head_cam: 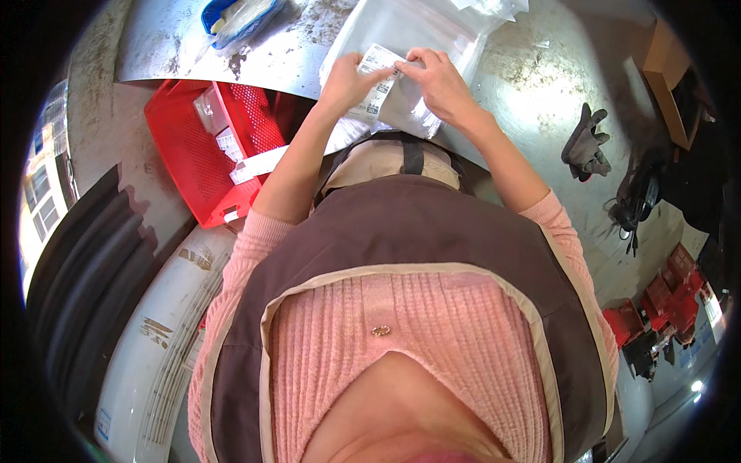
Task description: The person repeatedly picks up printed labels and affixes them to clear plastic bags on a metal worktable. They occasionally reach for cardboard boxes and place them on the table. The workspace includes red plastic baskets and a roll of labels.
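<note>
A strip of printed white labels [379, 89] lies over a stack of clear plastic bags [425, 29] on the metal table in front of me. My left hand [349, 85] grips the strip from the left, its thumb across the front. At the strip's right edge, the thumb and index finger of my right hand [441, 81] pinch together near a corner of a label. Whether that corner has come loose from its backing is too small to tell. The bags reach over the table's near edge, close to my apron [405, 214].
A red plastic crate [185, 156] holding bags and label strips stands left, below the worn metal tabletop [312, 29]. A blue tray [237, 23] sits at the back left. Rightward are a grey work glove [586, 142], a black corded device [637, 194] and a cardboard box [666, 81].
</note>
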{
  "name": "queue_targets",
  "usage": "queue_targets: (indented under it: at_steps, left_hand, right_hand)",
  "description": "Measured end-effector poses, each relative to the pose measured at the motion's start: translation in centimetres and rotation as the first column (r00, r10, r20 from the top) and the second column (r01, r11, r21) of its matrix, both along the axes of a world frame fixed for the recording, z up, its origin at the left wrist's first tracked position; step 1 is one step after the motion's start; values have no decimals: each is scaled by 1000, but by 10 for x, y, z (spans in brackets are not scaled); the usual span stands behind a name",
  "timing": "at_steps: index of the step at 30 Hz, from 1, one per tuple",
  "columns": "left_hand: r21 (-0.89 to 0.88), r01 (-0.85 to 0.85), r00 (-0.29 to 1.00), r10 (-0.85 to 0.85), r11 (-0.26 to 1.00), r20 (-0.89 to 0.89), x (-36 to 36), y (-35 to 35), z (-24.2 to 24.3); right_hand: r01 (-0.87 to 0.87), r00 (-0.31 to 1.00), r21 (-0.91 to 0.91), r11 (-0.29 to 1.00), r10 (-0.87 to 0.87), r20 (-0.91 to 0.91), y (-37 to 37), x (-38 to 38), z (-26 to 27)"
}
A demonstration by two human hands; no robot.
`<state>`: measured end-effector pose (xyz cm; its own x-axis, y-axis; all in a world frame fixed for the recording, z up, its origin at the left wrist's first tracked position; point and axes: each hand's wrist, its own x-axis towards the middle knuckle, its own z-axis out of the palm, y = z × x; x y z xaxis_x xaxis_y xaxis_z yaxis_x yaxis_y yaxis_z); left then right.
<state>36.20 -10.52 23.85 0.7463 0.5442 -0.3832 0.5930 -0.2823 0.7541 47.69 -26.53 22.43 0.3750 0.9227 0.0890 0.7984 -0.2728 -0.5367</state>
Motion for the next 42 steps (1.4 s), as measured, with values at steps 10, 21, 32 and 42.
queue_targets:
  at_steps: [10,21,32,42]
  left_hand:
    - [-530,-22,987,103,847,124,-68,4,18]
    - [-363,-54,995,18,930,-100,-36,7,15]
    - [-642,-163,965,256,749,53,-78,28,28]
    - [-347,-4,954,107,938,279,-13,-1,11]
  right_hand:
    - [-98,983,-9,995,95,-154,6,-8,7]
    - [-55,969,26,998,59,-240,7,2,7]
    - [308,835,-75,948,-307,-456,17,35,36]
    - [483,707,32,875,-367,-605,-11,21,47]
